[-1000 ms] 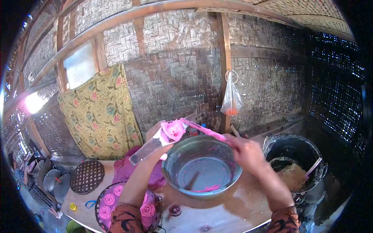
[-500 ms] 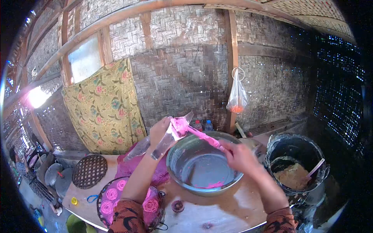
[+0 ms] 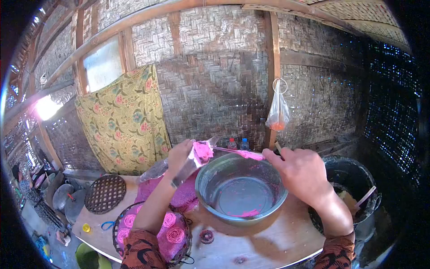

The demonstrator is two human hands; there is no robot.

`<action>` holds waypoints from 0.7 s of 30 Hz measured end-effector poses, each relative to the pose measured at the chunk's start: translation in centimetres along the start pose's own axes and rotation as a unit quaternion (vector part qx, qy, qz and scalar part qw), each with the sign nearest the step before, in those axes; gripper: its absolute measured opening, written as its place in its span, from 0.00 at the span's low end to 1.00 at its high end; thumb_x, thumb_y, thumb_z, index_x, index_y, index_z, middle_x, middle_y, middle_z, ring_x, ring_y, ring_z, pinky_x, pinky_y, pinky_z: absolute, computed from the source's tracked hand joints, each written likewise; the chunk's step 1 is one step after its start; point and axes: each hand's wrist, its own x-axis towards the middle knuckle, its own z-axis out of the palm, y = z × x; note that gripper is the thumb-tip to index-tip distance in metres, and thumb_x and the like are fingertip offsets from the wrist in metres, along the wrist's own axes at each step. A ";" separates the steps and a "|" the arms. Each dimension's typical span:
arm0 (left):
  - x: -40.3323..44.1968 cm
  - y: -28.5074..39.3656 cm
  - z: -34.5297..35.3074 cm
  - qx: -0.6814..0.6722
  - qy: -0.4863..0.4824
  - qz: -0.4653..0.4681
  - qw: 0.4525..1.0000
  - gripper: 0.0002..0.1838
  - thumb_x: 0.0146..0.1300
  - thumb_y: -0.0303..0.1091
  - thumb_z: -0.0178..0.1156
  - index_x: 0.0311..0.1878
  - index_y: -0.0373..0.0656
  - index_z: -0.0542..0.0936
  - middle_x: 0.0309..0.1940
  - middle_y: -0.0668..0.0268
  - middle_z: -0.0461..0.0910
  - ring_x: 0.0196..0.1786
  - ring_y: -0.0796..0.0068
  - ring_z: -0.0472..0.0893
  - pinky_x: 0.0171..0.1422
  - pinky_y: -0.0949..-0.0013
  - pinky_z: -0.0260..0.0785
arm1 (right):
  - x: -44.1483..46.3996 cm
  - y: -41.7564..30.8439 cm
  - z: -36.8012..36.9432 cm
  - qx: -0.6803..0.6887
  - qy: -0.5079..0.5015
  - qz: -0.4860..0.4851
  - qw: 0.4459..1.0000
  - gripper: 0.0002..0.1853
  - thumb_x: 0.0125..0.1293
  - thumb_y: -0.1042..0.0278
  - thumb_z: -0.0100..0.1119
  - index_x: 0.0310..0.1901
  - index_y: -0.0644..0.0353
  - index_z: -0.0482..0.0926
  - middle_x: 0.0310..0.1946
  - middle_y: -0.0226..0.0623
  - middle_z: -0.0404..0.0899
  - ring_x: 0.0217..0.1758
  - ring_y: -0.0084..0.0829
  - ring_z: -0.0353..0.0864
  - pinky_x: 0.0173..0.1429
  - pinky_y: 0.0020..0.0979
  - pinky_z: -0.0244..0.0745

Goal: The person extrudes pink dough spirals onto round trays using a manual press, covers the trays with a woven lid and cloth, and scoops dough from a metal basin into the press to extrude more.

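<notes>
Shaped pink coils (image 3: 175, 234) lie left of the basin (image 3: 244, 193); near its far-left rim the left hand (image 3: 180, 156), fingers curled, clasps a holder (image 3: 184, 170) of unshaped dough (image 3: 203, 150); by its right, the right hand (image 3: 304, 172) pinches a spatula (image 3: 250, 155)

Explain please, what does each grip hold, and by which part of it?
Left grip: a holder of pink paste, by its side near the filled mouth; finger contact is hidden. Right grip: a pink-smeared stick, by its handle end.

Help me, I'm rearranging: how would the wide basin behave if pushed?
The basin would probably slide rather than tip, being wide and low on the table. It may feel light for its size, holding only some pink paste, which could make its inside sticky.
</notes>
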 end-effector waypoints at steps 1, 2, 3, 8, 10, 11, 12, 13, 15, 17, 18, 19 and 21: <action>-0.1 -0.1 0.2 -0.013 0.012 0.005 1.000 0.10 0.57 0.40 0.57 0.38 0.45 0.78 0.35 0.61 0.79 0.37 0.59 0.80 0.37 0.60 0.72 | 0.2 0.4 -0.5 0.008 0.006 -0.001 1.000 0.15 0.55 0.69 0.52 0.46 0.51 0.76 0.23 0.31 0.73 0.25 0.31 0.79 0.26 0.31 0.73; -0.2 0.4 0.8 0.035 0.075 0.059 0.995 0.12 0.53 0.38 0.58 0.40 0.45 0.78 0.35 0.63 0.79 0.37 0.60 0.81 0.38 0.61 0.73 | 0.8 0.1 0.2 0.008 0.001 -0.033 0.999 0.14 0.55 0.69 0.52 0.44 0.53 0.75 0.23 0.31 0.73 0.26 0.31 0.80 0.26 0.32 0.74; -0.2 1.3 1.0 0.033 0.071 0.061 0.995 0.12 0.53 0.38 0.58 0.40 0.45 0.78 0.35 0.63 0.79 0.37 0.60 0.81 0.38 0.61 0.73 | 1.3 -0.5 0.9 0.010 -0.002 -0.029 1.000 0.14 0.55 0.69 0.52 0.44 0.53 0.75 0.23 0.31 0.73 0.26 0.31 0.80 0.26 0.32 0.74; 0.0 3.8 -0.1 0.056 0.072 0.083 0.992 0.14 0.49 0.38 0.60 0.40 0.46 0.77 0.34 0.64 0.79 0.36 0.62 0.81 0.38 0.62 0.73 | 1.0 -3.1 3.4 0.021 -0.008 -0.041 0.999 0.20 0.55 0.70 0.51 0.51 0.51 0.74 0.23 0.31 0.72 0.24 0.30 0.78 0.25 0.31 0.72; 0.0 1.9 0.4 0.092 0.090 0.091 0.987 0.14 0.48 0.39 0.62 0.39 0.46 0.77 0.33 0.63 0.78 0.35 0.62 0.80 0.37 0.63 0.73 | -0.5 -3.1 3.3 0.036 -0.009 -0.002 0.999 0.21 0.53 0.71 0.54 0.52 0.52 0.74 0.23 0.33 0.73 0.24 0.32 0.79 0.27 0.33 0.74; 0.0 0.9 0.2 0.014 0.084 0.057 0.995 0.15 0.46 0.41 0.65 0.37 0.46 0.77 0.32 0.64 0.78 0.35 0.62 0.80 0.37 0.64 0.73 | -1.1 -2.4 3.4 0.035 -0.006 -0.005 0.999 0.21 0.53 0.71 0.54 0.52 0.52 0.74 0.23 0.33 0.73 0.24 0.32 0.79 0.27 0.33 0.74; 0.2 0.1 0.8 -0.011 0.100 0.020 0.995 0.17 0.43 0.43 0.67 0.35 0.47 0.77 0.30 0.65 0.78 0.34 0.62 0.80 0.37 0.65 0.72 | -1.6 -1.8 3.5 0.094 0.009 0.044 0.995 0.19 0.55 0.71 0.54 0.51 0.50 0.75 0.23 0.34 0.75 0.25 0.34 0.79 0.26 0.35 0.74; 0.4 -0.4 1.2 -0.038 0.118 -0.015 0.992 0.19 0.40 0.46 0.70 0.33 0.48 0.77 0.29 0.65 0.78 0.32 0.62 0.79 0.37 0.67 0.72 | -2.0 -1.5 3.5 0.153 0.023 0.093 0.984 0.17 0.56 0.70 0.54 0.50 0.49 0.75 0.23 0.36 0.76 0.25 0.37 0.80 0.25 0.36 0.75; 1.3 -1.0 2.0 -0.067 0.122 -0.060 0.988 0.18 0.40 0.45 0.70 0.32 0.47 0.77 0.29 0.66 0.78 0.32 0.62 0.79 0.38 0.67 0.72 | -2.1 -2.5 7.1 0.229 0.097 0.148 0.957 0.17 0.58 0.70 0.54 0.51 0.48 0.75 0.25 0.42 0.79 0.27 0.42 0.80 0.27 0.41 0.74; 1.7 -3.7 7.1 -0.069 0.182 -0.048 0.980 0.18 0.40 0.45 0.70 0.32 0.47 0.77 0.29 0.66 0.78 0.33 0.62 0.79 0.38 0.67 0.72 | -1.9 -4.5 10.0 0.327 0.076 0.258 0.906 0.16 0.60 0.71 0.53 0.51 0.51 0.76 0.28 0.49 0.80 0.29 0.47 0.80 0.31 0.45 0.75; 1.8 -4.3 8.0 -0.071 0.215 -0.043 0.973 0.18 0.41 0.45 0.70 0.32 0.47 0.77 0.29 0.65 0.78 0.33 0.62 0.79 0.38 0.67 0.72 | -2.1 -5.6 11.2 0.407 0.061 0.284 0.866 0.16 0.61 0.72 0.52 0.52 0.53 0.76 0.29 0.52 0.79 0.31 0.51 0.79 0.36 0.47 0.75; 2.0 -4.5 8.5 -0.072 0.248 -0.037 0.965 0.17 0.41 0.44 0.70 0.32 0.47 0.77 0.29 0.65 0.78 0.33 0.63 0.79 0.38 0.67 0.72 | -2.5 -6.7 12.5 0.456 0.069 0.268 0.846 0.17 0.62 0.72 0.51 0.53 0.56 0.76 0.31 0.56 0.78 0.35 0.52 0.80 0.40 0.44 0.76; 2.1 -5.3 7.8 -0.046 0.097 -0.092 0.990 0.20 0.50 0.46 0.64 0.44 0.48 0.75 0.45 0.63 0.75 0.48 0.65 0.75 0.52 0.64 0.68 | -3.1 -7.7 12.9 0.525 0.118 0.210 0.816 0.16 0.64 0.71 0.51 0.52 0.59 0.76 0.34 0.59 0.77 0.38 0.51 0.80 0.41 0.41 0.76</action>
